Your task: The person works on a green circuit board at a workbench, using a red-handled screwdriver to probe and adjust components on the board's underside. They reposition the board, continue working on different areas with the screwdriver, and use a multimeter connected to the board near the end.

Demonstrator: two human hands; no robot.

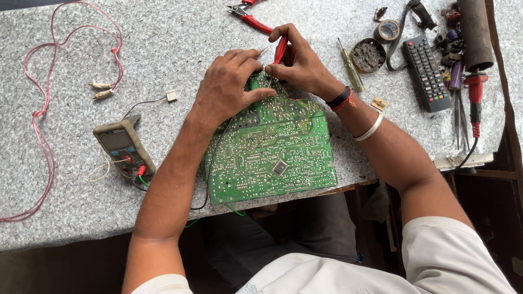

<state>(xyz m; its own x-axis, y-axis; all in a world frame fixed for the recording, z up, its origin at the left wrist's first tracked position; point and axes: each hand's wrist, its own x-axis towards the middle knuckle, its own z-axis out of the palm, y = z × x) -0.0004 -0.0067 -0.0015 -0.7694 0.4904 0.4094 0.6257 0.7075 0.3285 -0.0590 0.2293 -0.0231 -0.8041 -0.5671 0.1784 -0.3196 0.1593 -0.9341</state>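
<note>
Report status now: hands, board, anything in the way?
Left hand pressing on board. Right hand gripping red probe, tip at board's far edge. Nothing blocking.

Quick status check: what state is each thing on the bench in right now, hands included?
Circuit board: solder side up, overhanging the table edge.
Left hand: pressed flat on the board.
Right hand: grip shut on the red-handled probe, tip on the board.
Multimeter: face up, leads plugged in.
Red cutters: lying unused.
Remote control: face up.
</note>
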